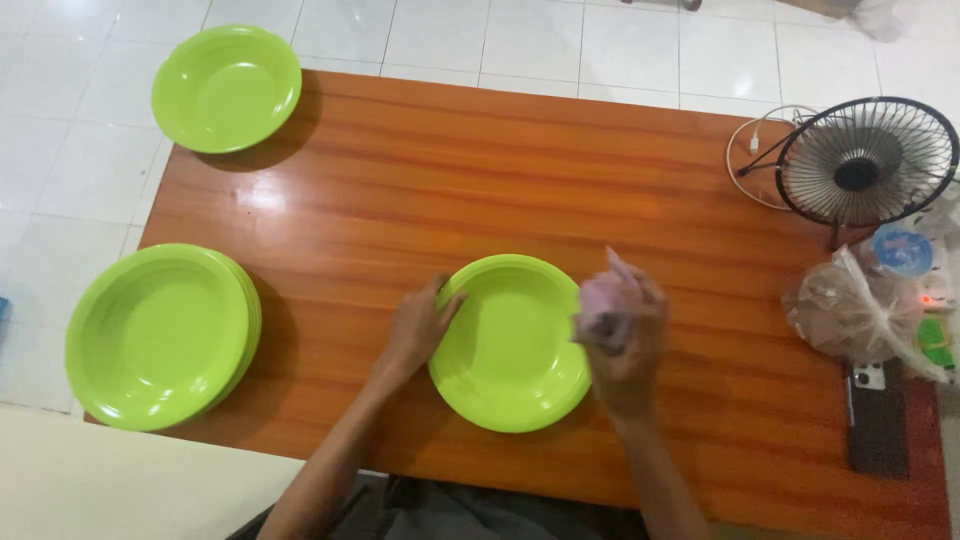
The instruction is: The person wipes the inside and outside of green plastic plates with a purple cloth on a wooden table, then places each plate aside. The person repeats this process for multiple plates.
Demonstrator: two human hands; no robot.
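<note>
Table (620,190): orange-brown wood, on white tile floor (520,40).

Plate (510,345): lime green, shallow, near table's front edge, centre, betw. both hands. Upright, inside bare.

L hand (418,330): on plate's left rim, thumb over the edge, fingers loosely curled agst rim; touching it, not a full grip.

R hand (632,335): raised just off plate's right rim, fingers closed round a cloth (605,305), pale pink/lilac, bunched, blurred. Cloth over plate's right edge; can't tell if touching.

Stack (160,335): several same green plates, nested, at table's left edge, overhanging it some. Well apart from L hand.

Single plate (226,88): same green, far-left corner, partly off the edge.

Fan (866,160): small, black wire grille, far-right; white cable (745,150) looped beside it.

Bag (850,312): clear plastic, knotted, brownish contents, right edge, below fan. Blue round lid (902,250) just behind it.

Dark flat item (878,425): rectangular, front-right corner; kind unclear.

Misc small items at far right edge, too small to tell.
</note>
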